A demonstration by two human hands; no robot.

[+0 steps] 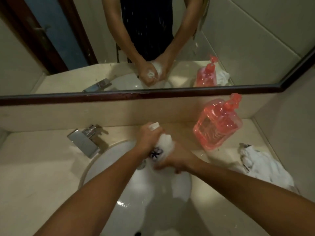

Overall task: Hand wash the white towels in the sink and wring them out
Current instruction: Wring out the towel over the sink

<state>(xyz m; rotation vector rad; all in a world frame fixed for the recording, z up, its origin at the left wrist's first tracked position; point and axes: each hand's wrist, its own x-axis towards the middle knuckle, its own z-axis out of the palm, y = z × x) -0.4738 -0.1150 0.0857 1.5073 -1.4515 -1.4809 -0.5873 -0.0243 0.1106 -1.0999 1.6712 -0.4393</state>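
Currently, item one: a white towel [164, 141], twisted into a tight roll, is hanging in the air over the back of the sink [95, 166], clear of the basin. A dark printed mark is showing on the roll in the stretch between the two fists.

Item two: the left hand [149, 139] is clenching the far, upper part of the roll. Its fingers [144, 132] are wrapping right round the cloth, and a short white end is poking out beyond the fist toward the wall.

Item three: the right hand [176, 160] is grasping the near, lower part of the same roll, fingers curling under it. The two hands are sitting just beside each other, and the towel is running slantwise from one grip into the other.

Item four: a second towel [265, 167], white and crumpled, is lying in a heap on the surface [42, 167] at the far right, well apart from both hands.

Item five: a pink soap bottle [218, 124] with a pump top is standing on the surface behind that heap, near the wall.

Item six: a chrome tap [85, 141] is sitting left of the hands, its spout reaching over the sink rim.

Item seven: a dark-framed mirror [136, 96] above is reflecting the fists and the wrung cloth.
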